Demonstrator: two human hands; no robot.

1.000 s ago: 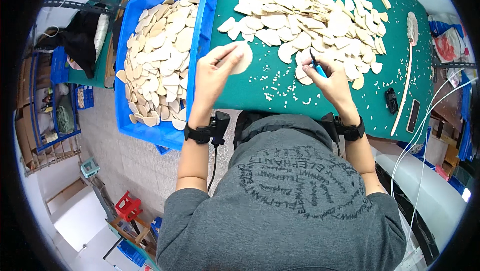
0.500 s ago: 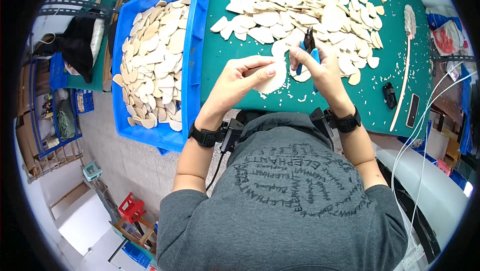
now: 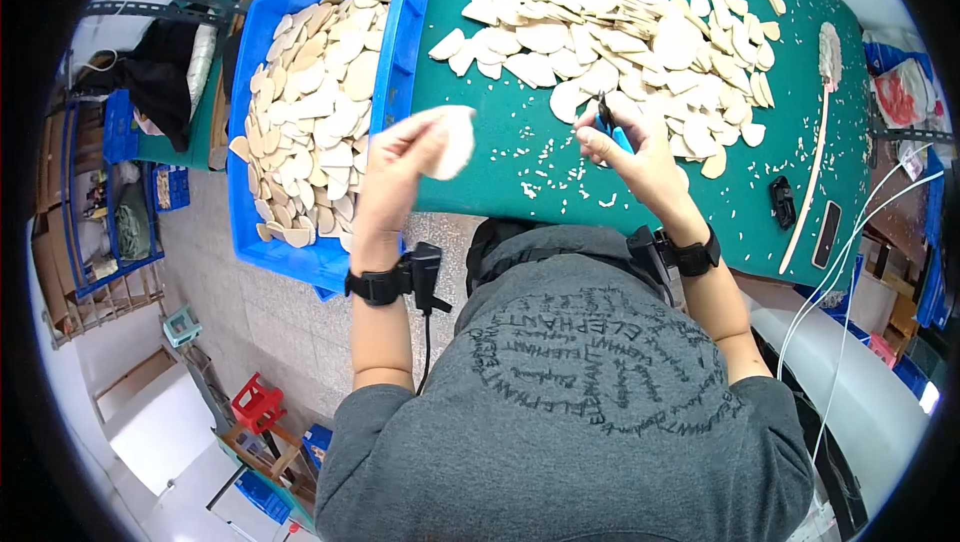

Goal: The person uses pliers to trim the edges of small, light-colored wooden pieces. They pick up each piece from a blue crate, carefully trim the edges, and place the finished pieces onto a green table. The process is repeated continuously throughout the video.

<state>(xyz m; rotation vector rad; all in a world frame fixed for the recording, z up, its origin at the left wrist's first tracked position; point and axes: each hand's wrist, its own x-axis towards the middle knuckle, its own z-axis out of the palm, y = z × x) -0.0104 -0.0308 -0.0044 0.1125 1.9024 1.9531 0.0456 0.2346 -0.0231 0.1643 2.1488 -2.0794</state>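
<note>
Between the thumb and fingers of my left hand (image 3: 403,157) is a thin, flat, cream-coloured rounded piece (image 3: 452,145), slightly blurred. That hand is beside the right wall of a blue plastic crate (image 3: 402,52) heaped with similar flat pieces (image 3: 315,112). My right hand (image 3: 637,154) is closed around blue-handled cutting pliers (image 3: 612,127), whose dark jaws point away from me. Just beyond the pliers, a large pile of cream pieces (image 3: 600,27) covers the far middle of the green table. Part of the pliers' handles is hidden in my palm.
Small pale trimmings (image 3: 540,177) are scattered over the green table (image 3: 480,187). At the right lie a long-handled duster (image 3: 822,112), a black tool-like object (image 3: 781,202) and a phone-shaped dark object (image 3: 826,234). White cables (image 3: 850,227) hang at the right edge.
My left hand has moved left with the cream piece, away from the pliers and toward the blue crate. My right hand stays nearly in place with the pliers.
</note>
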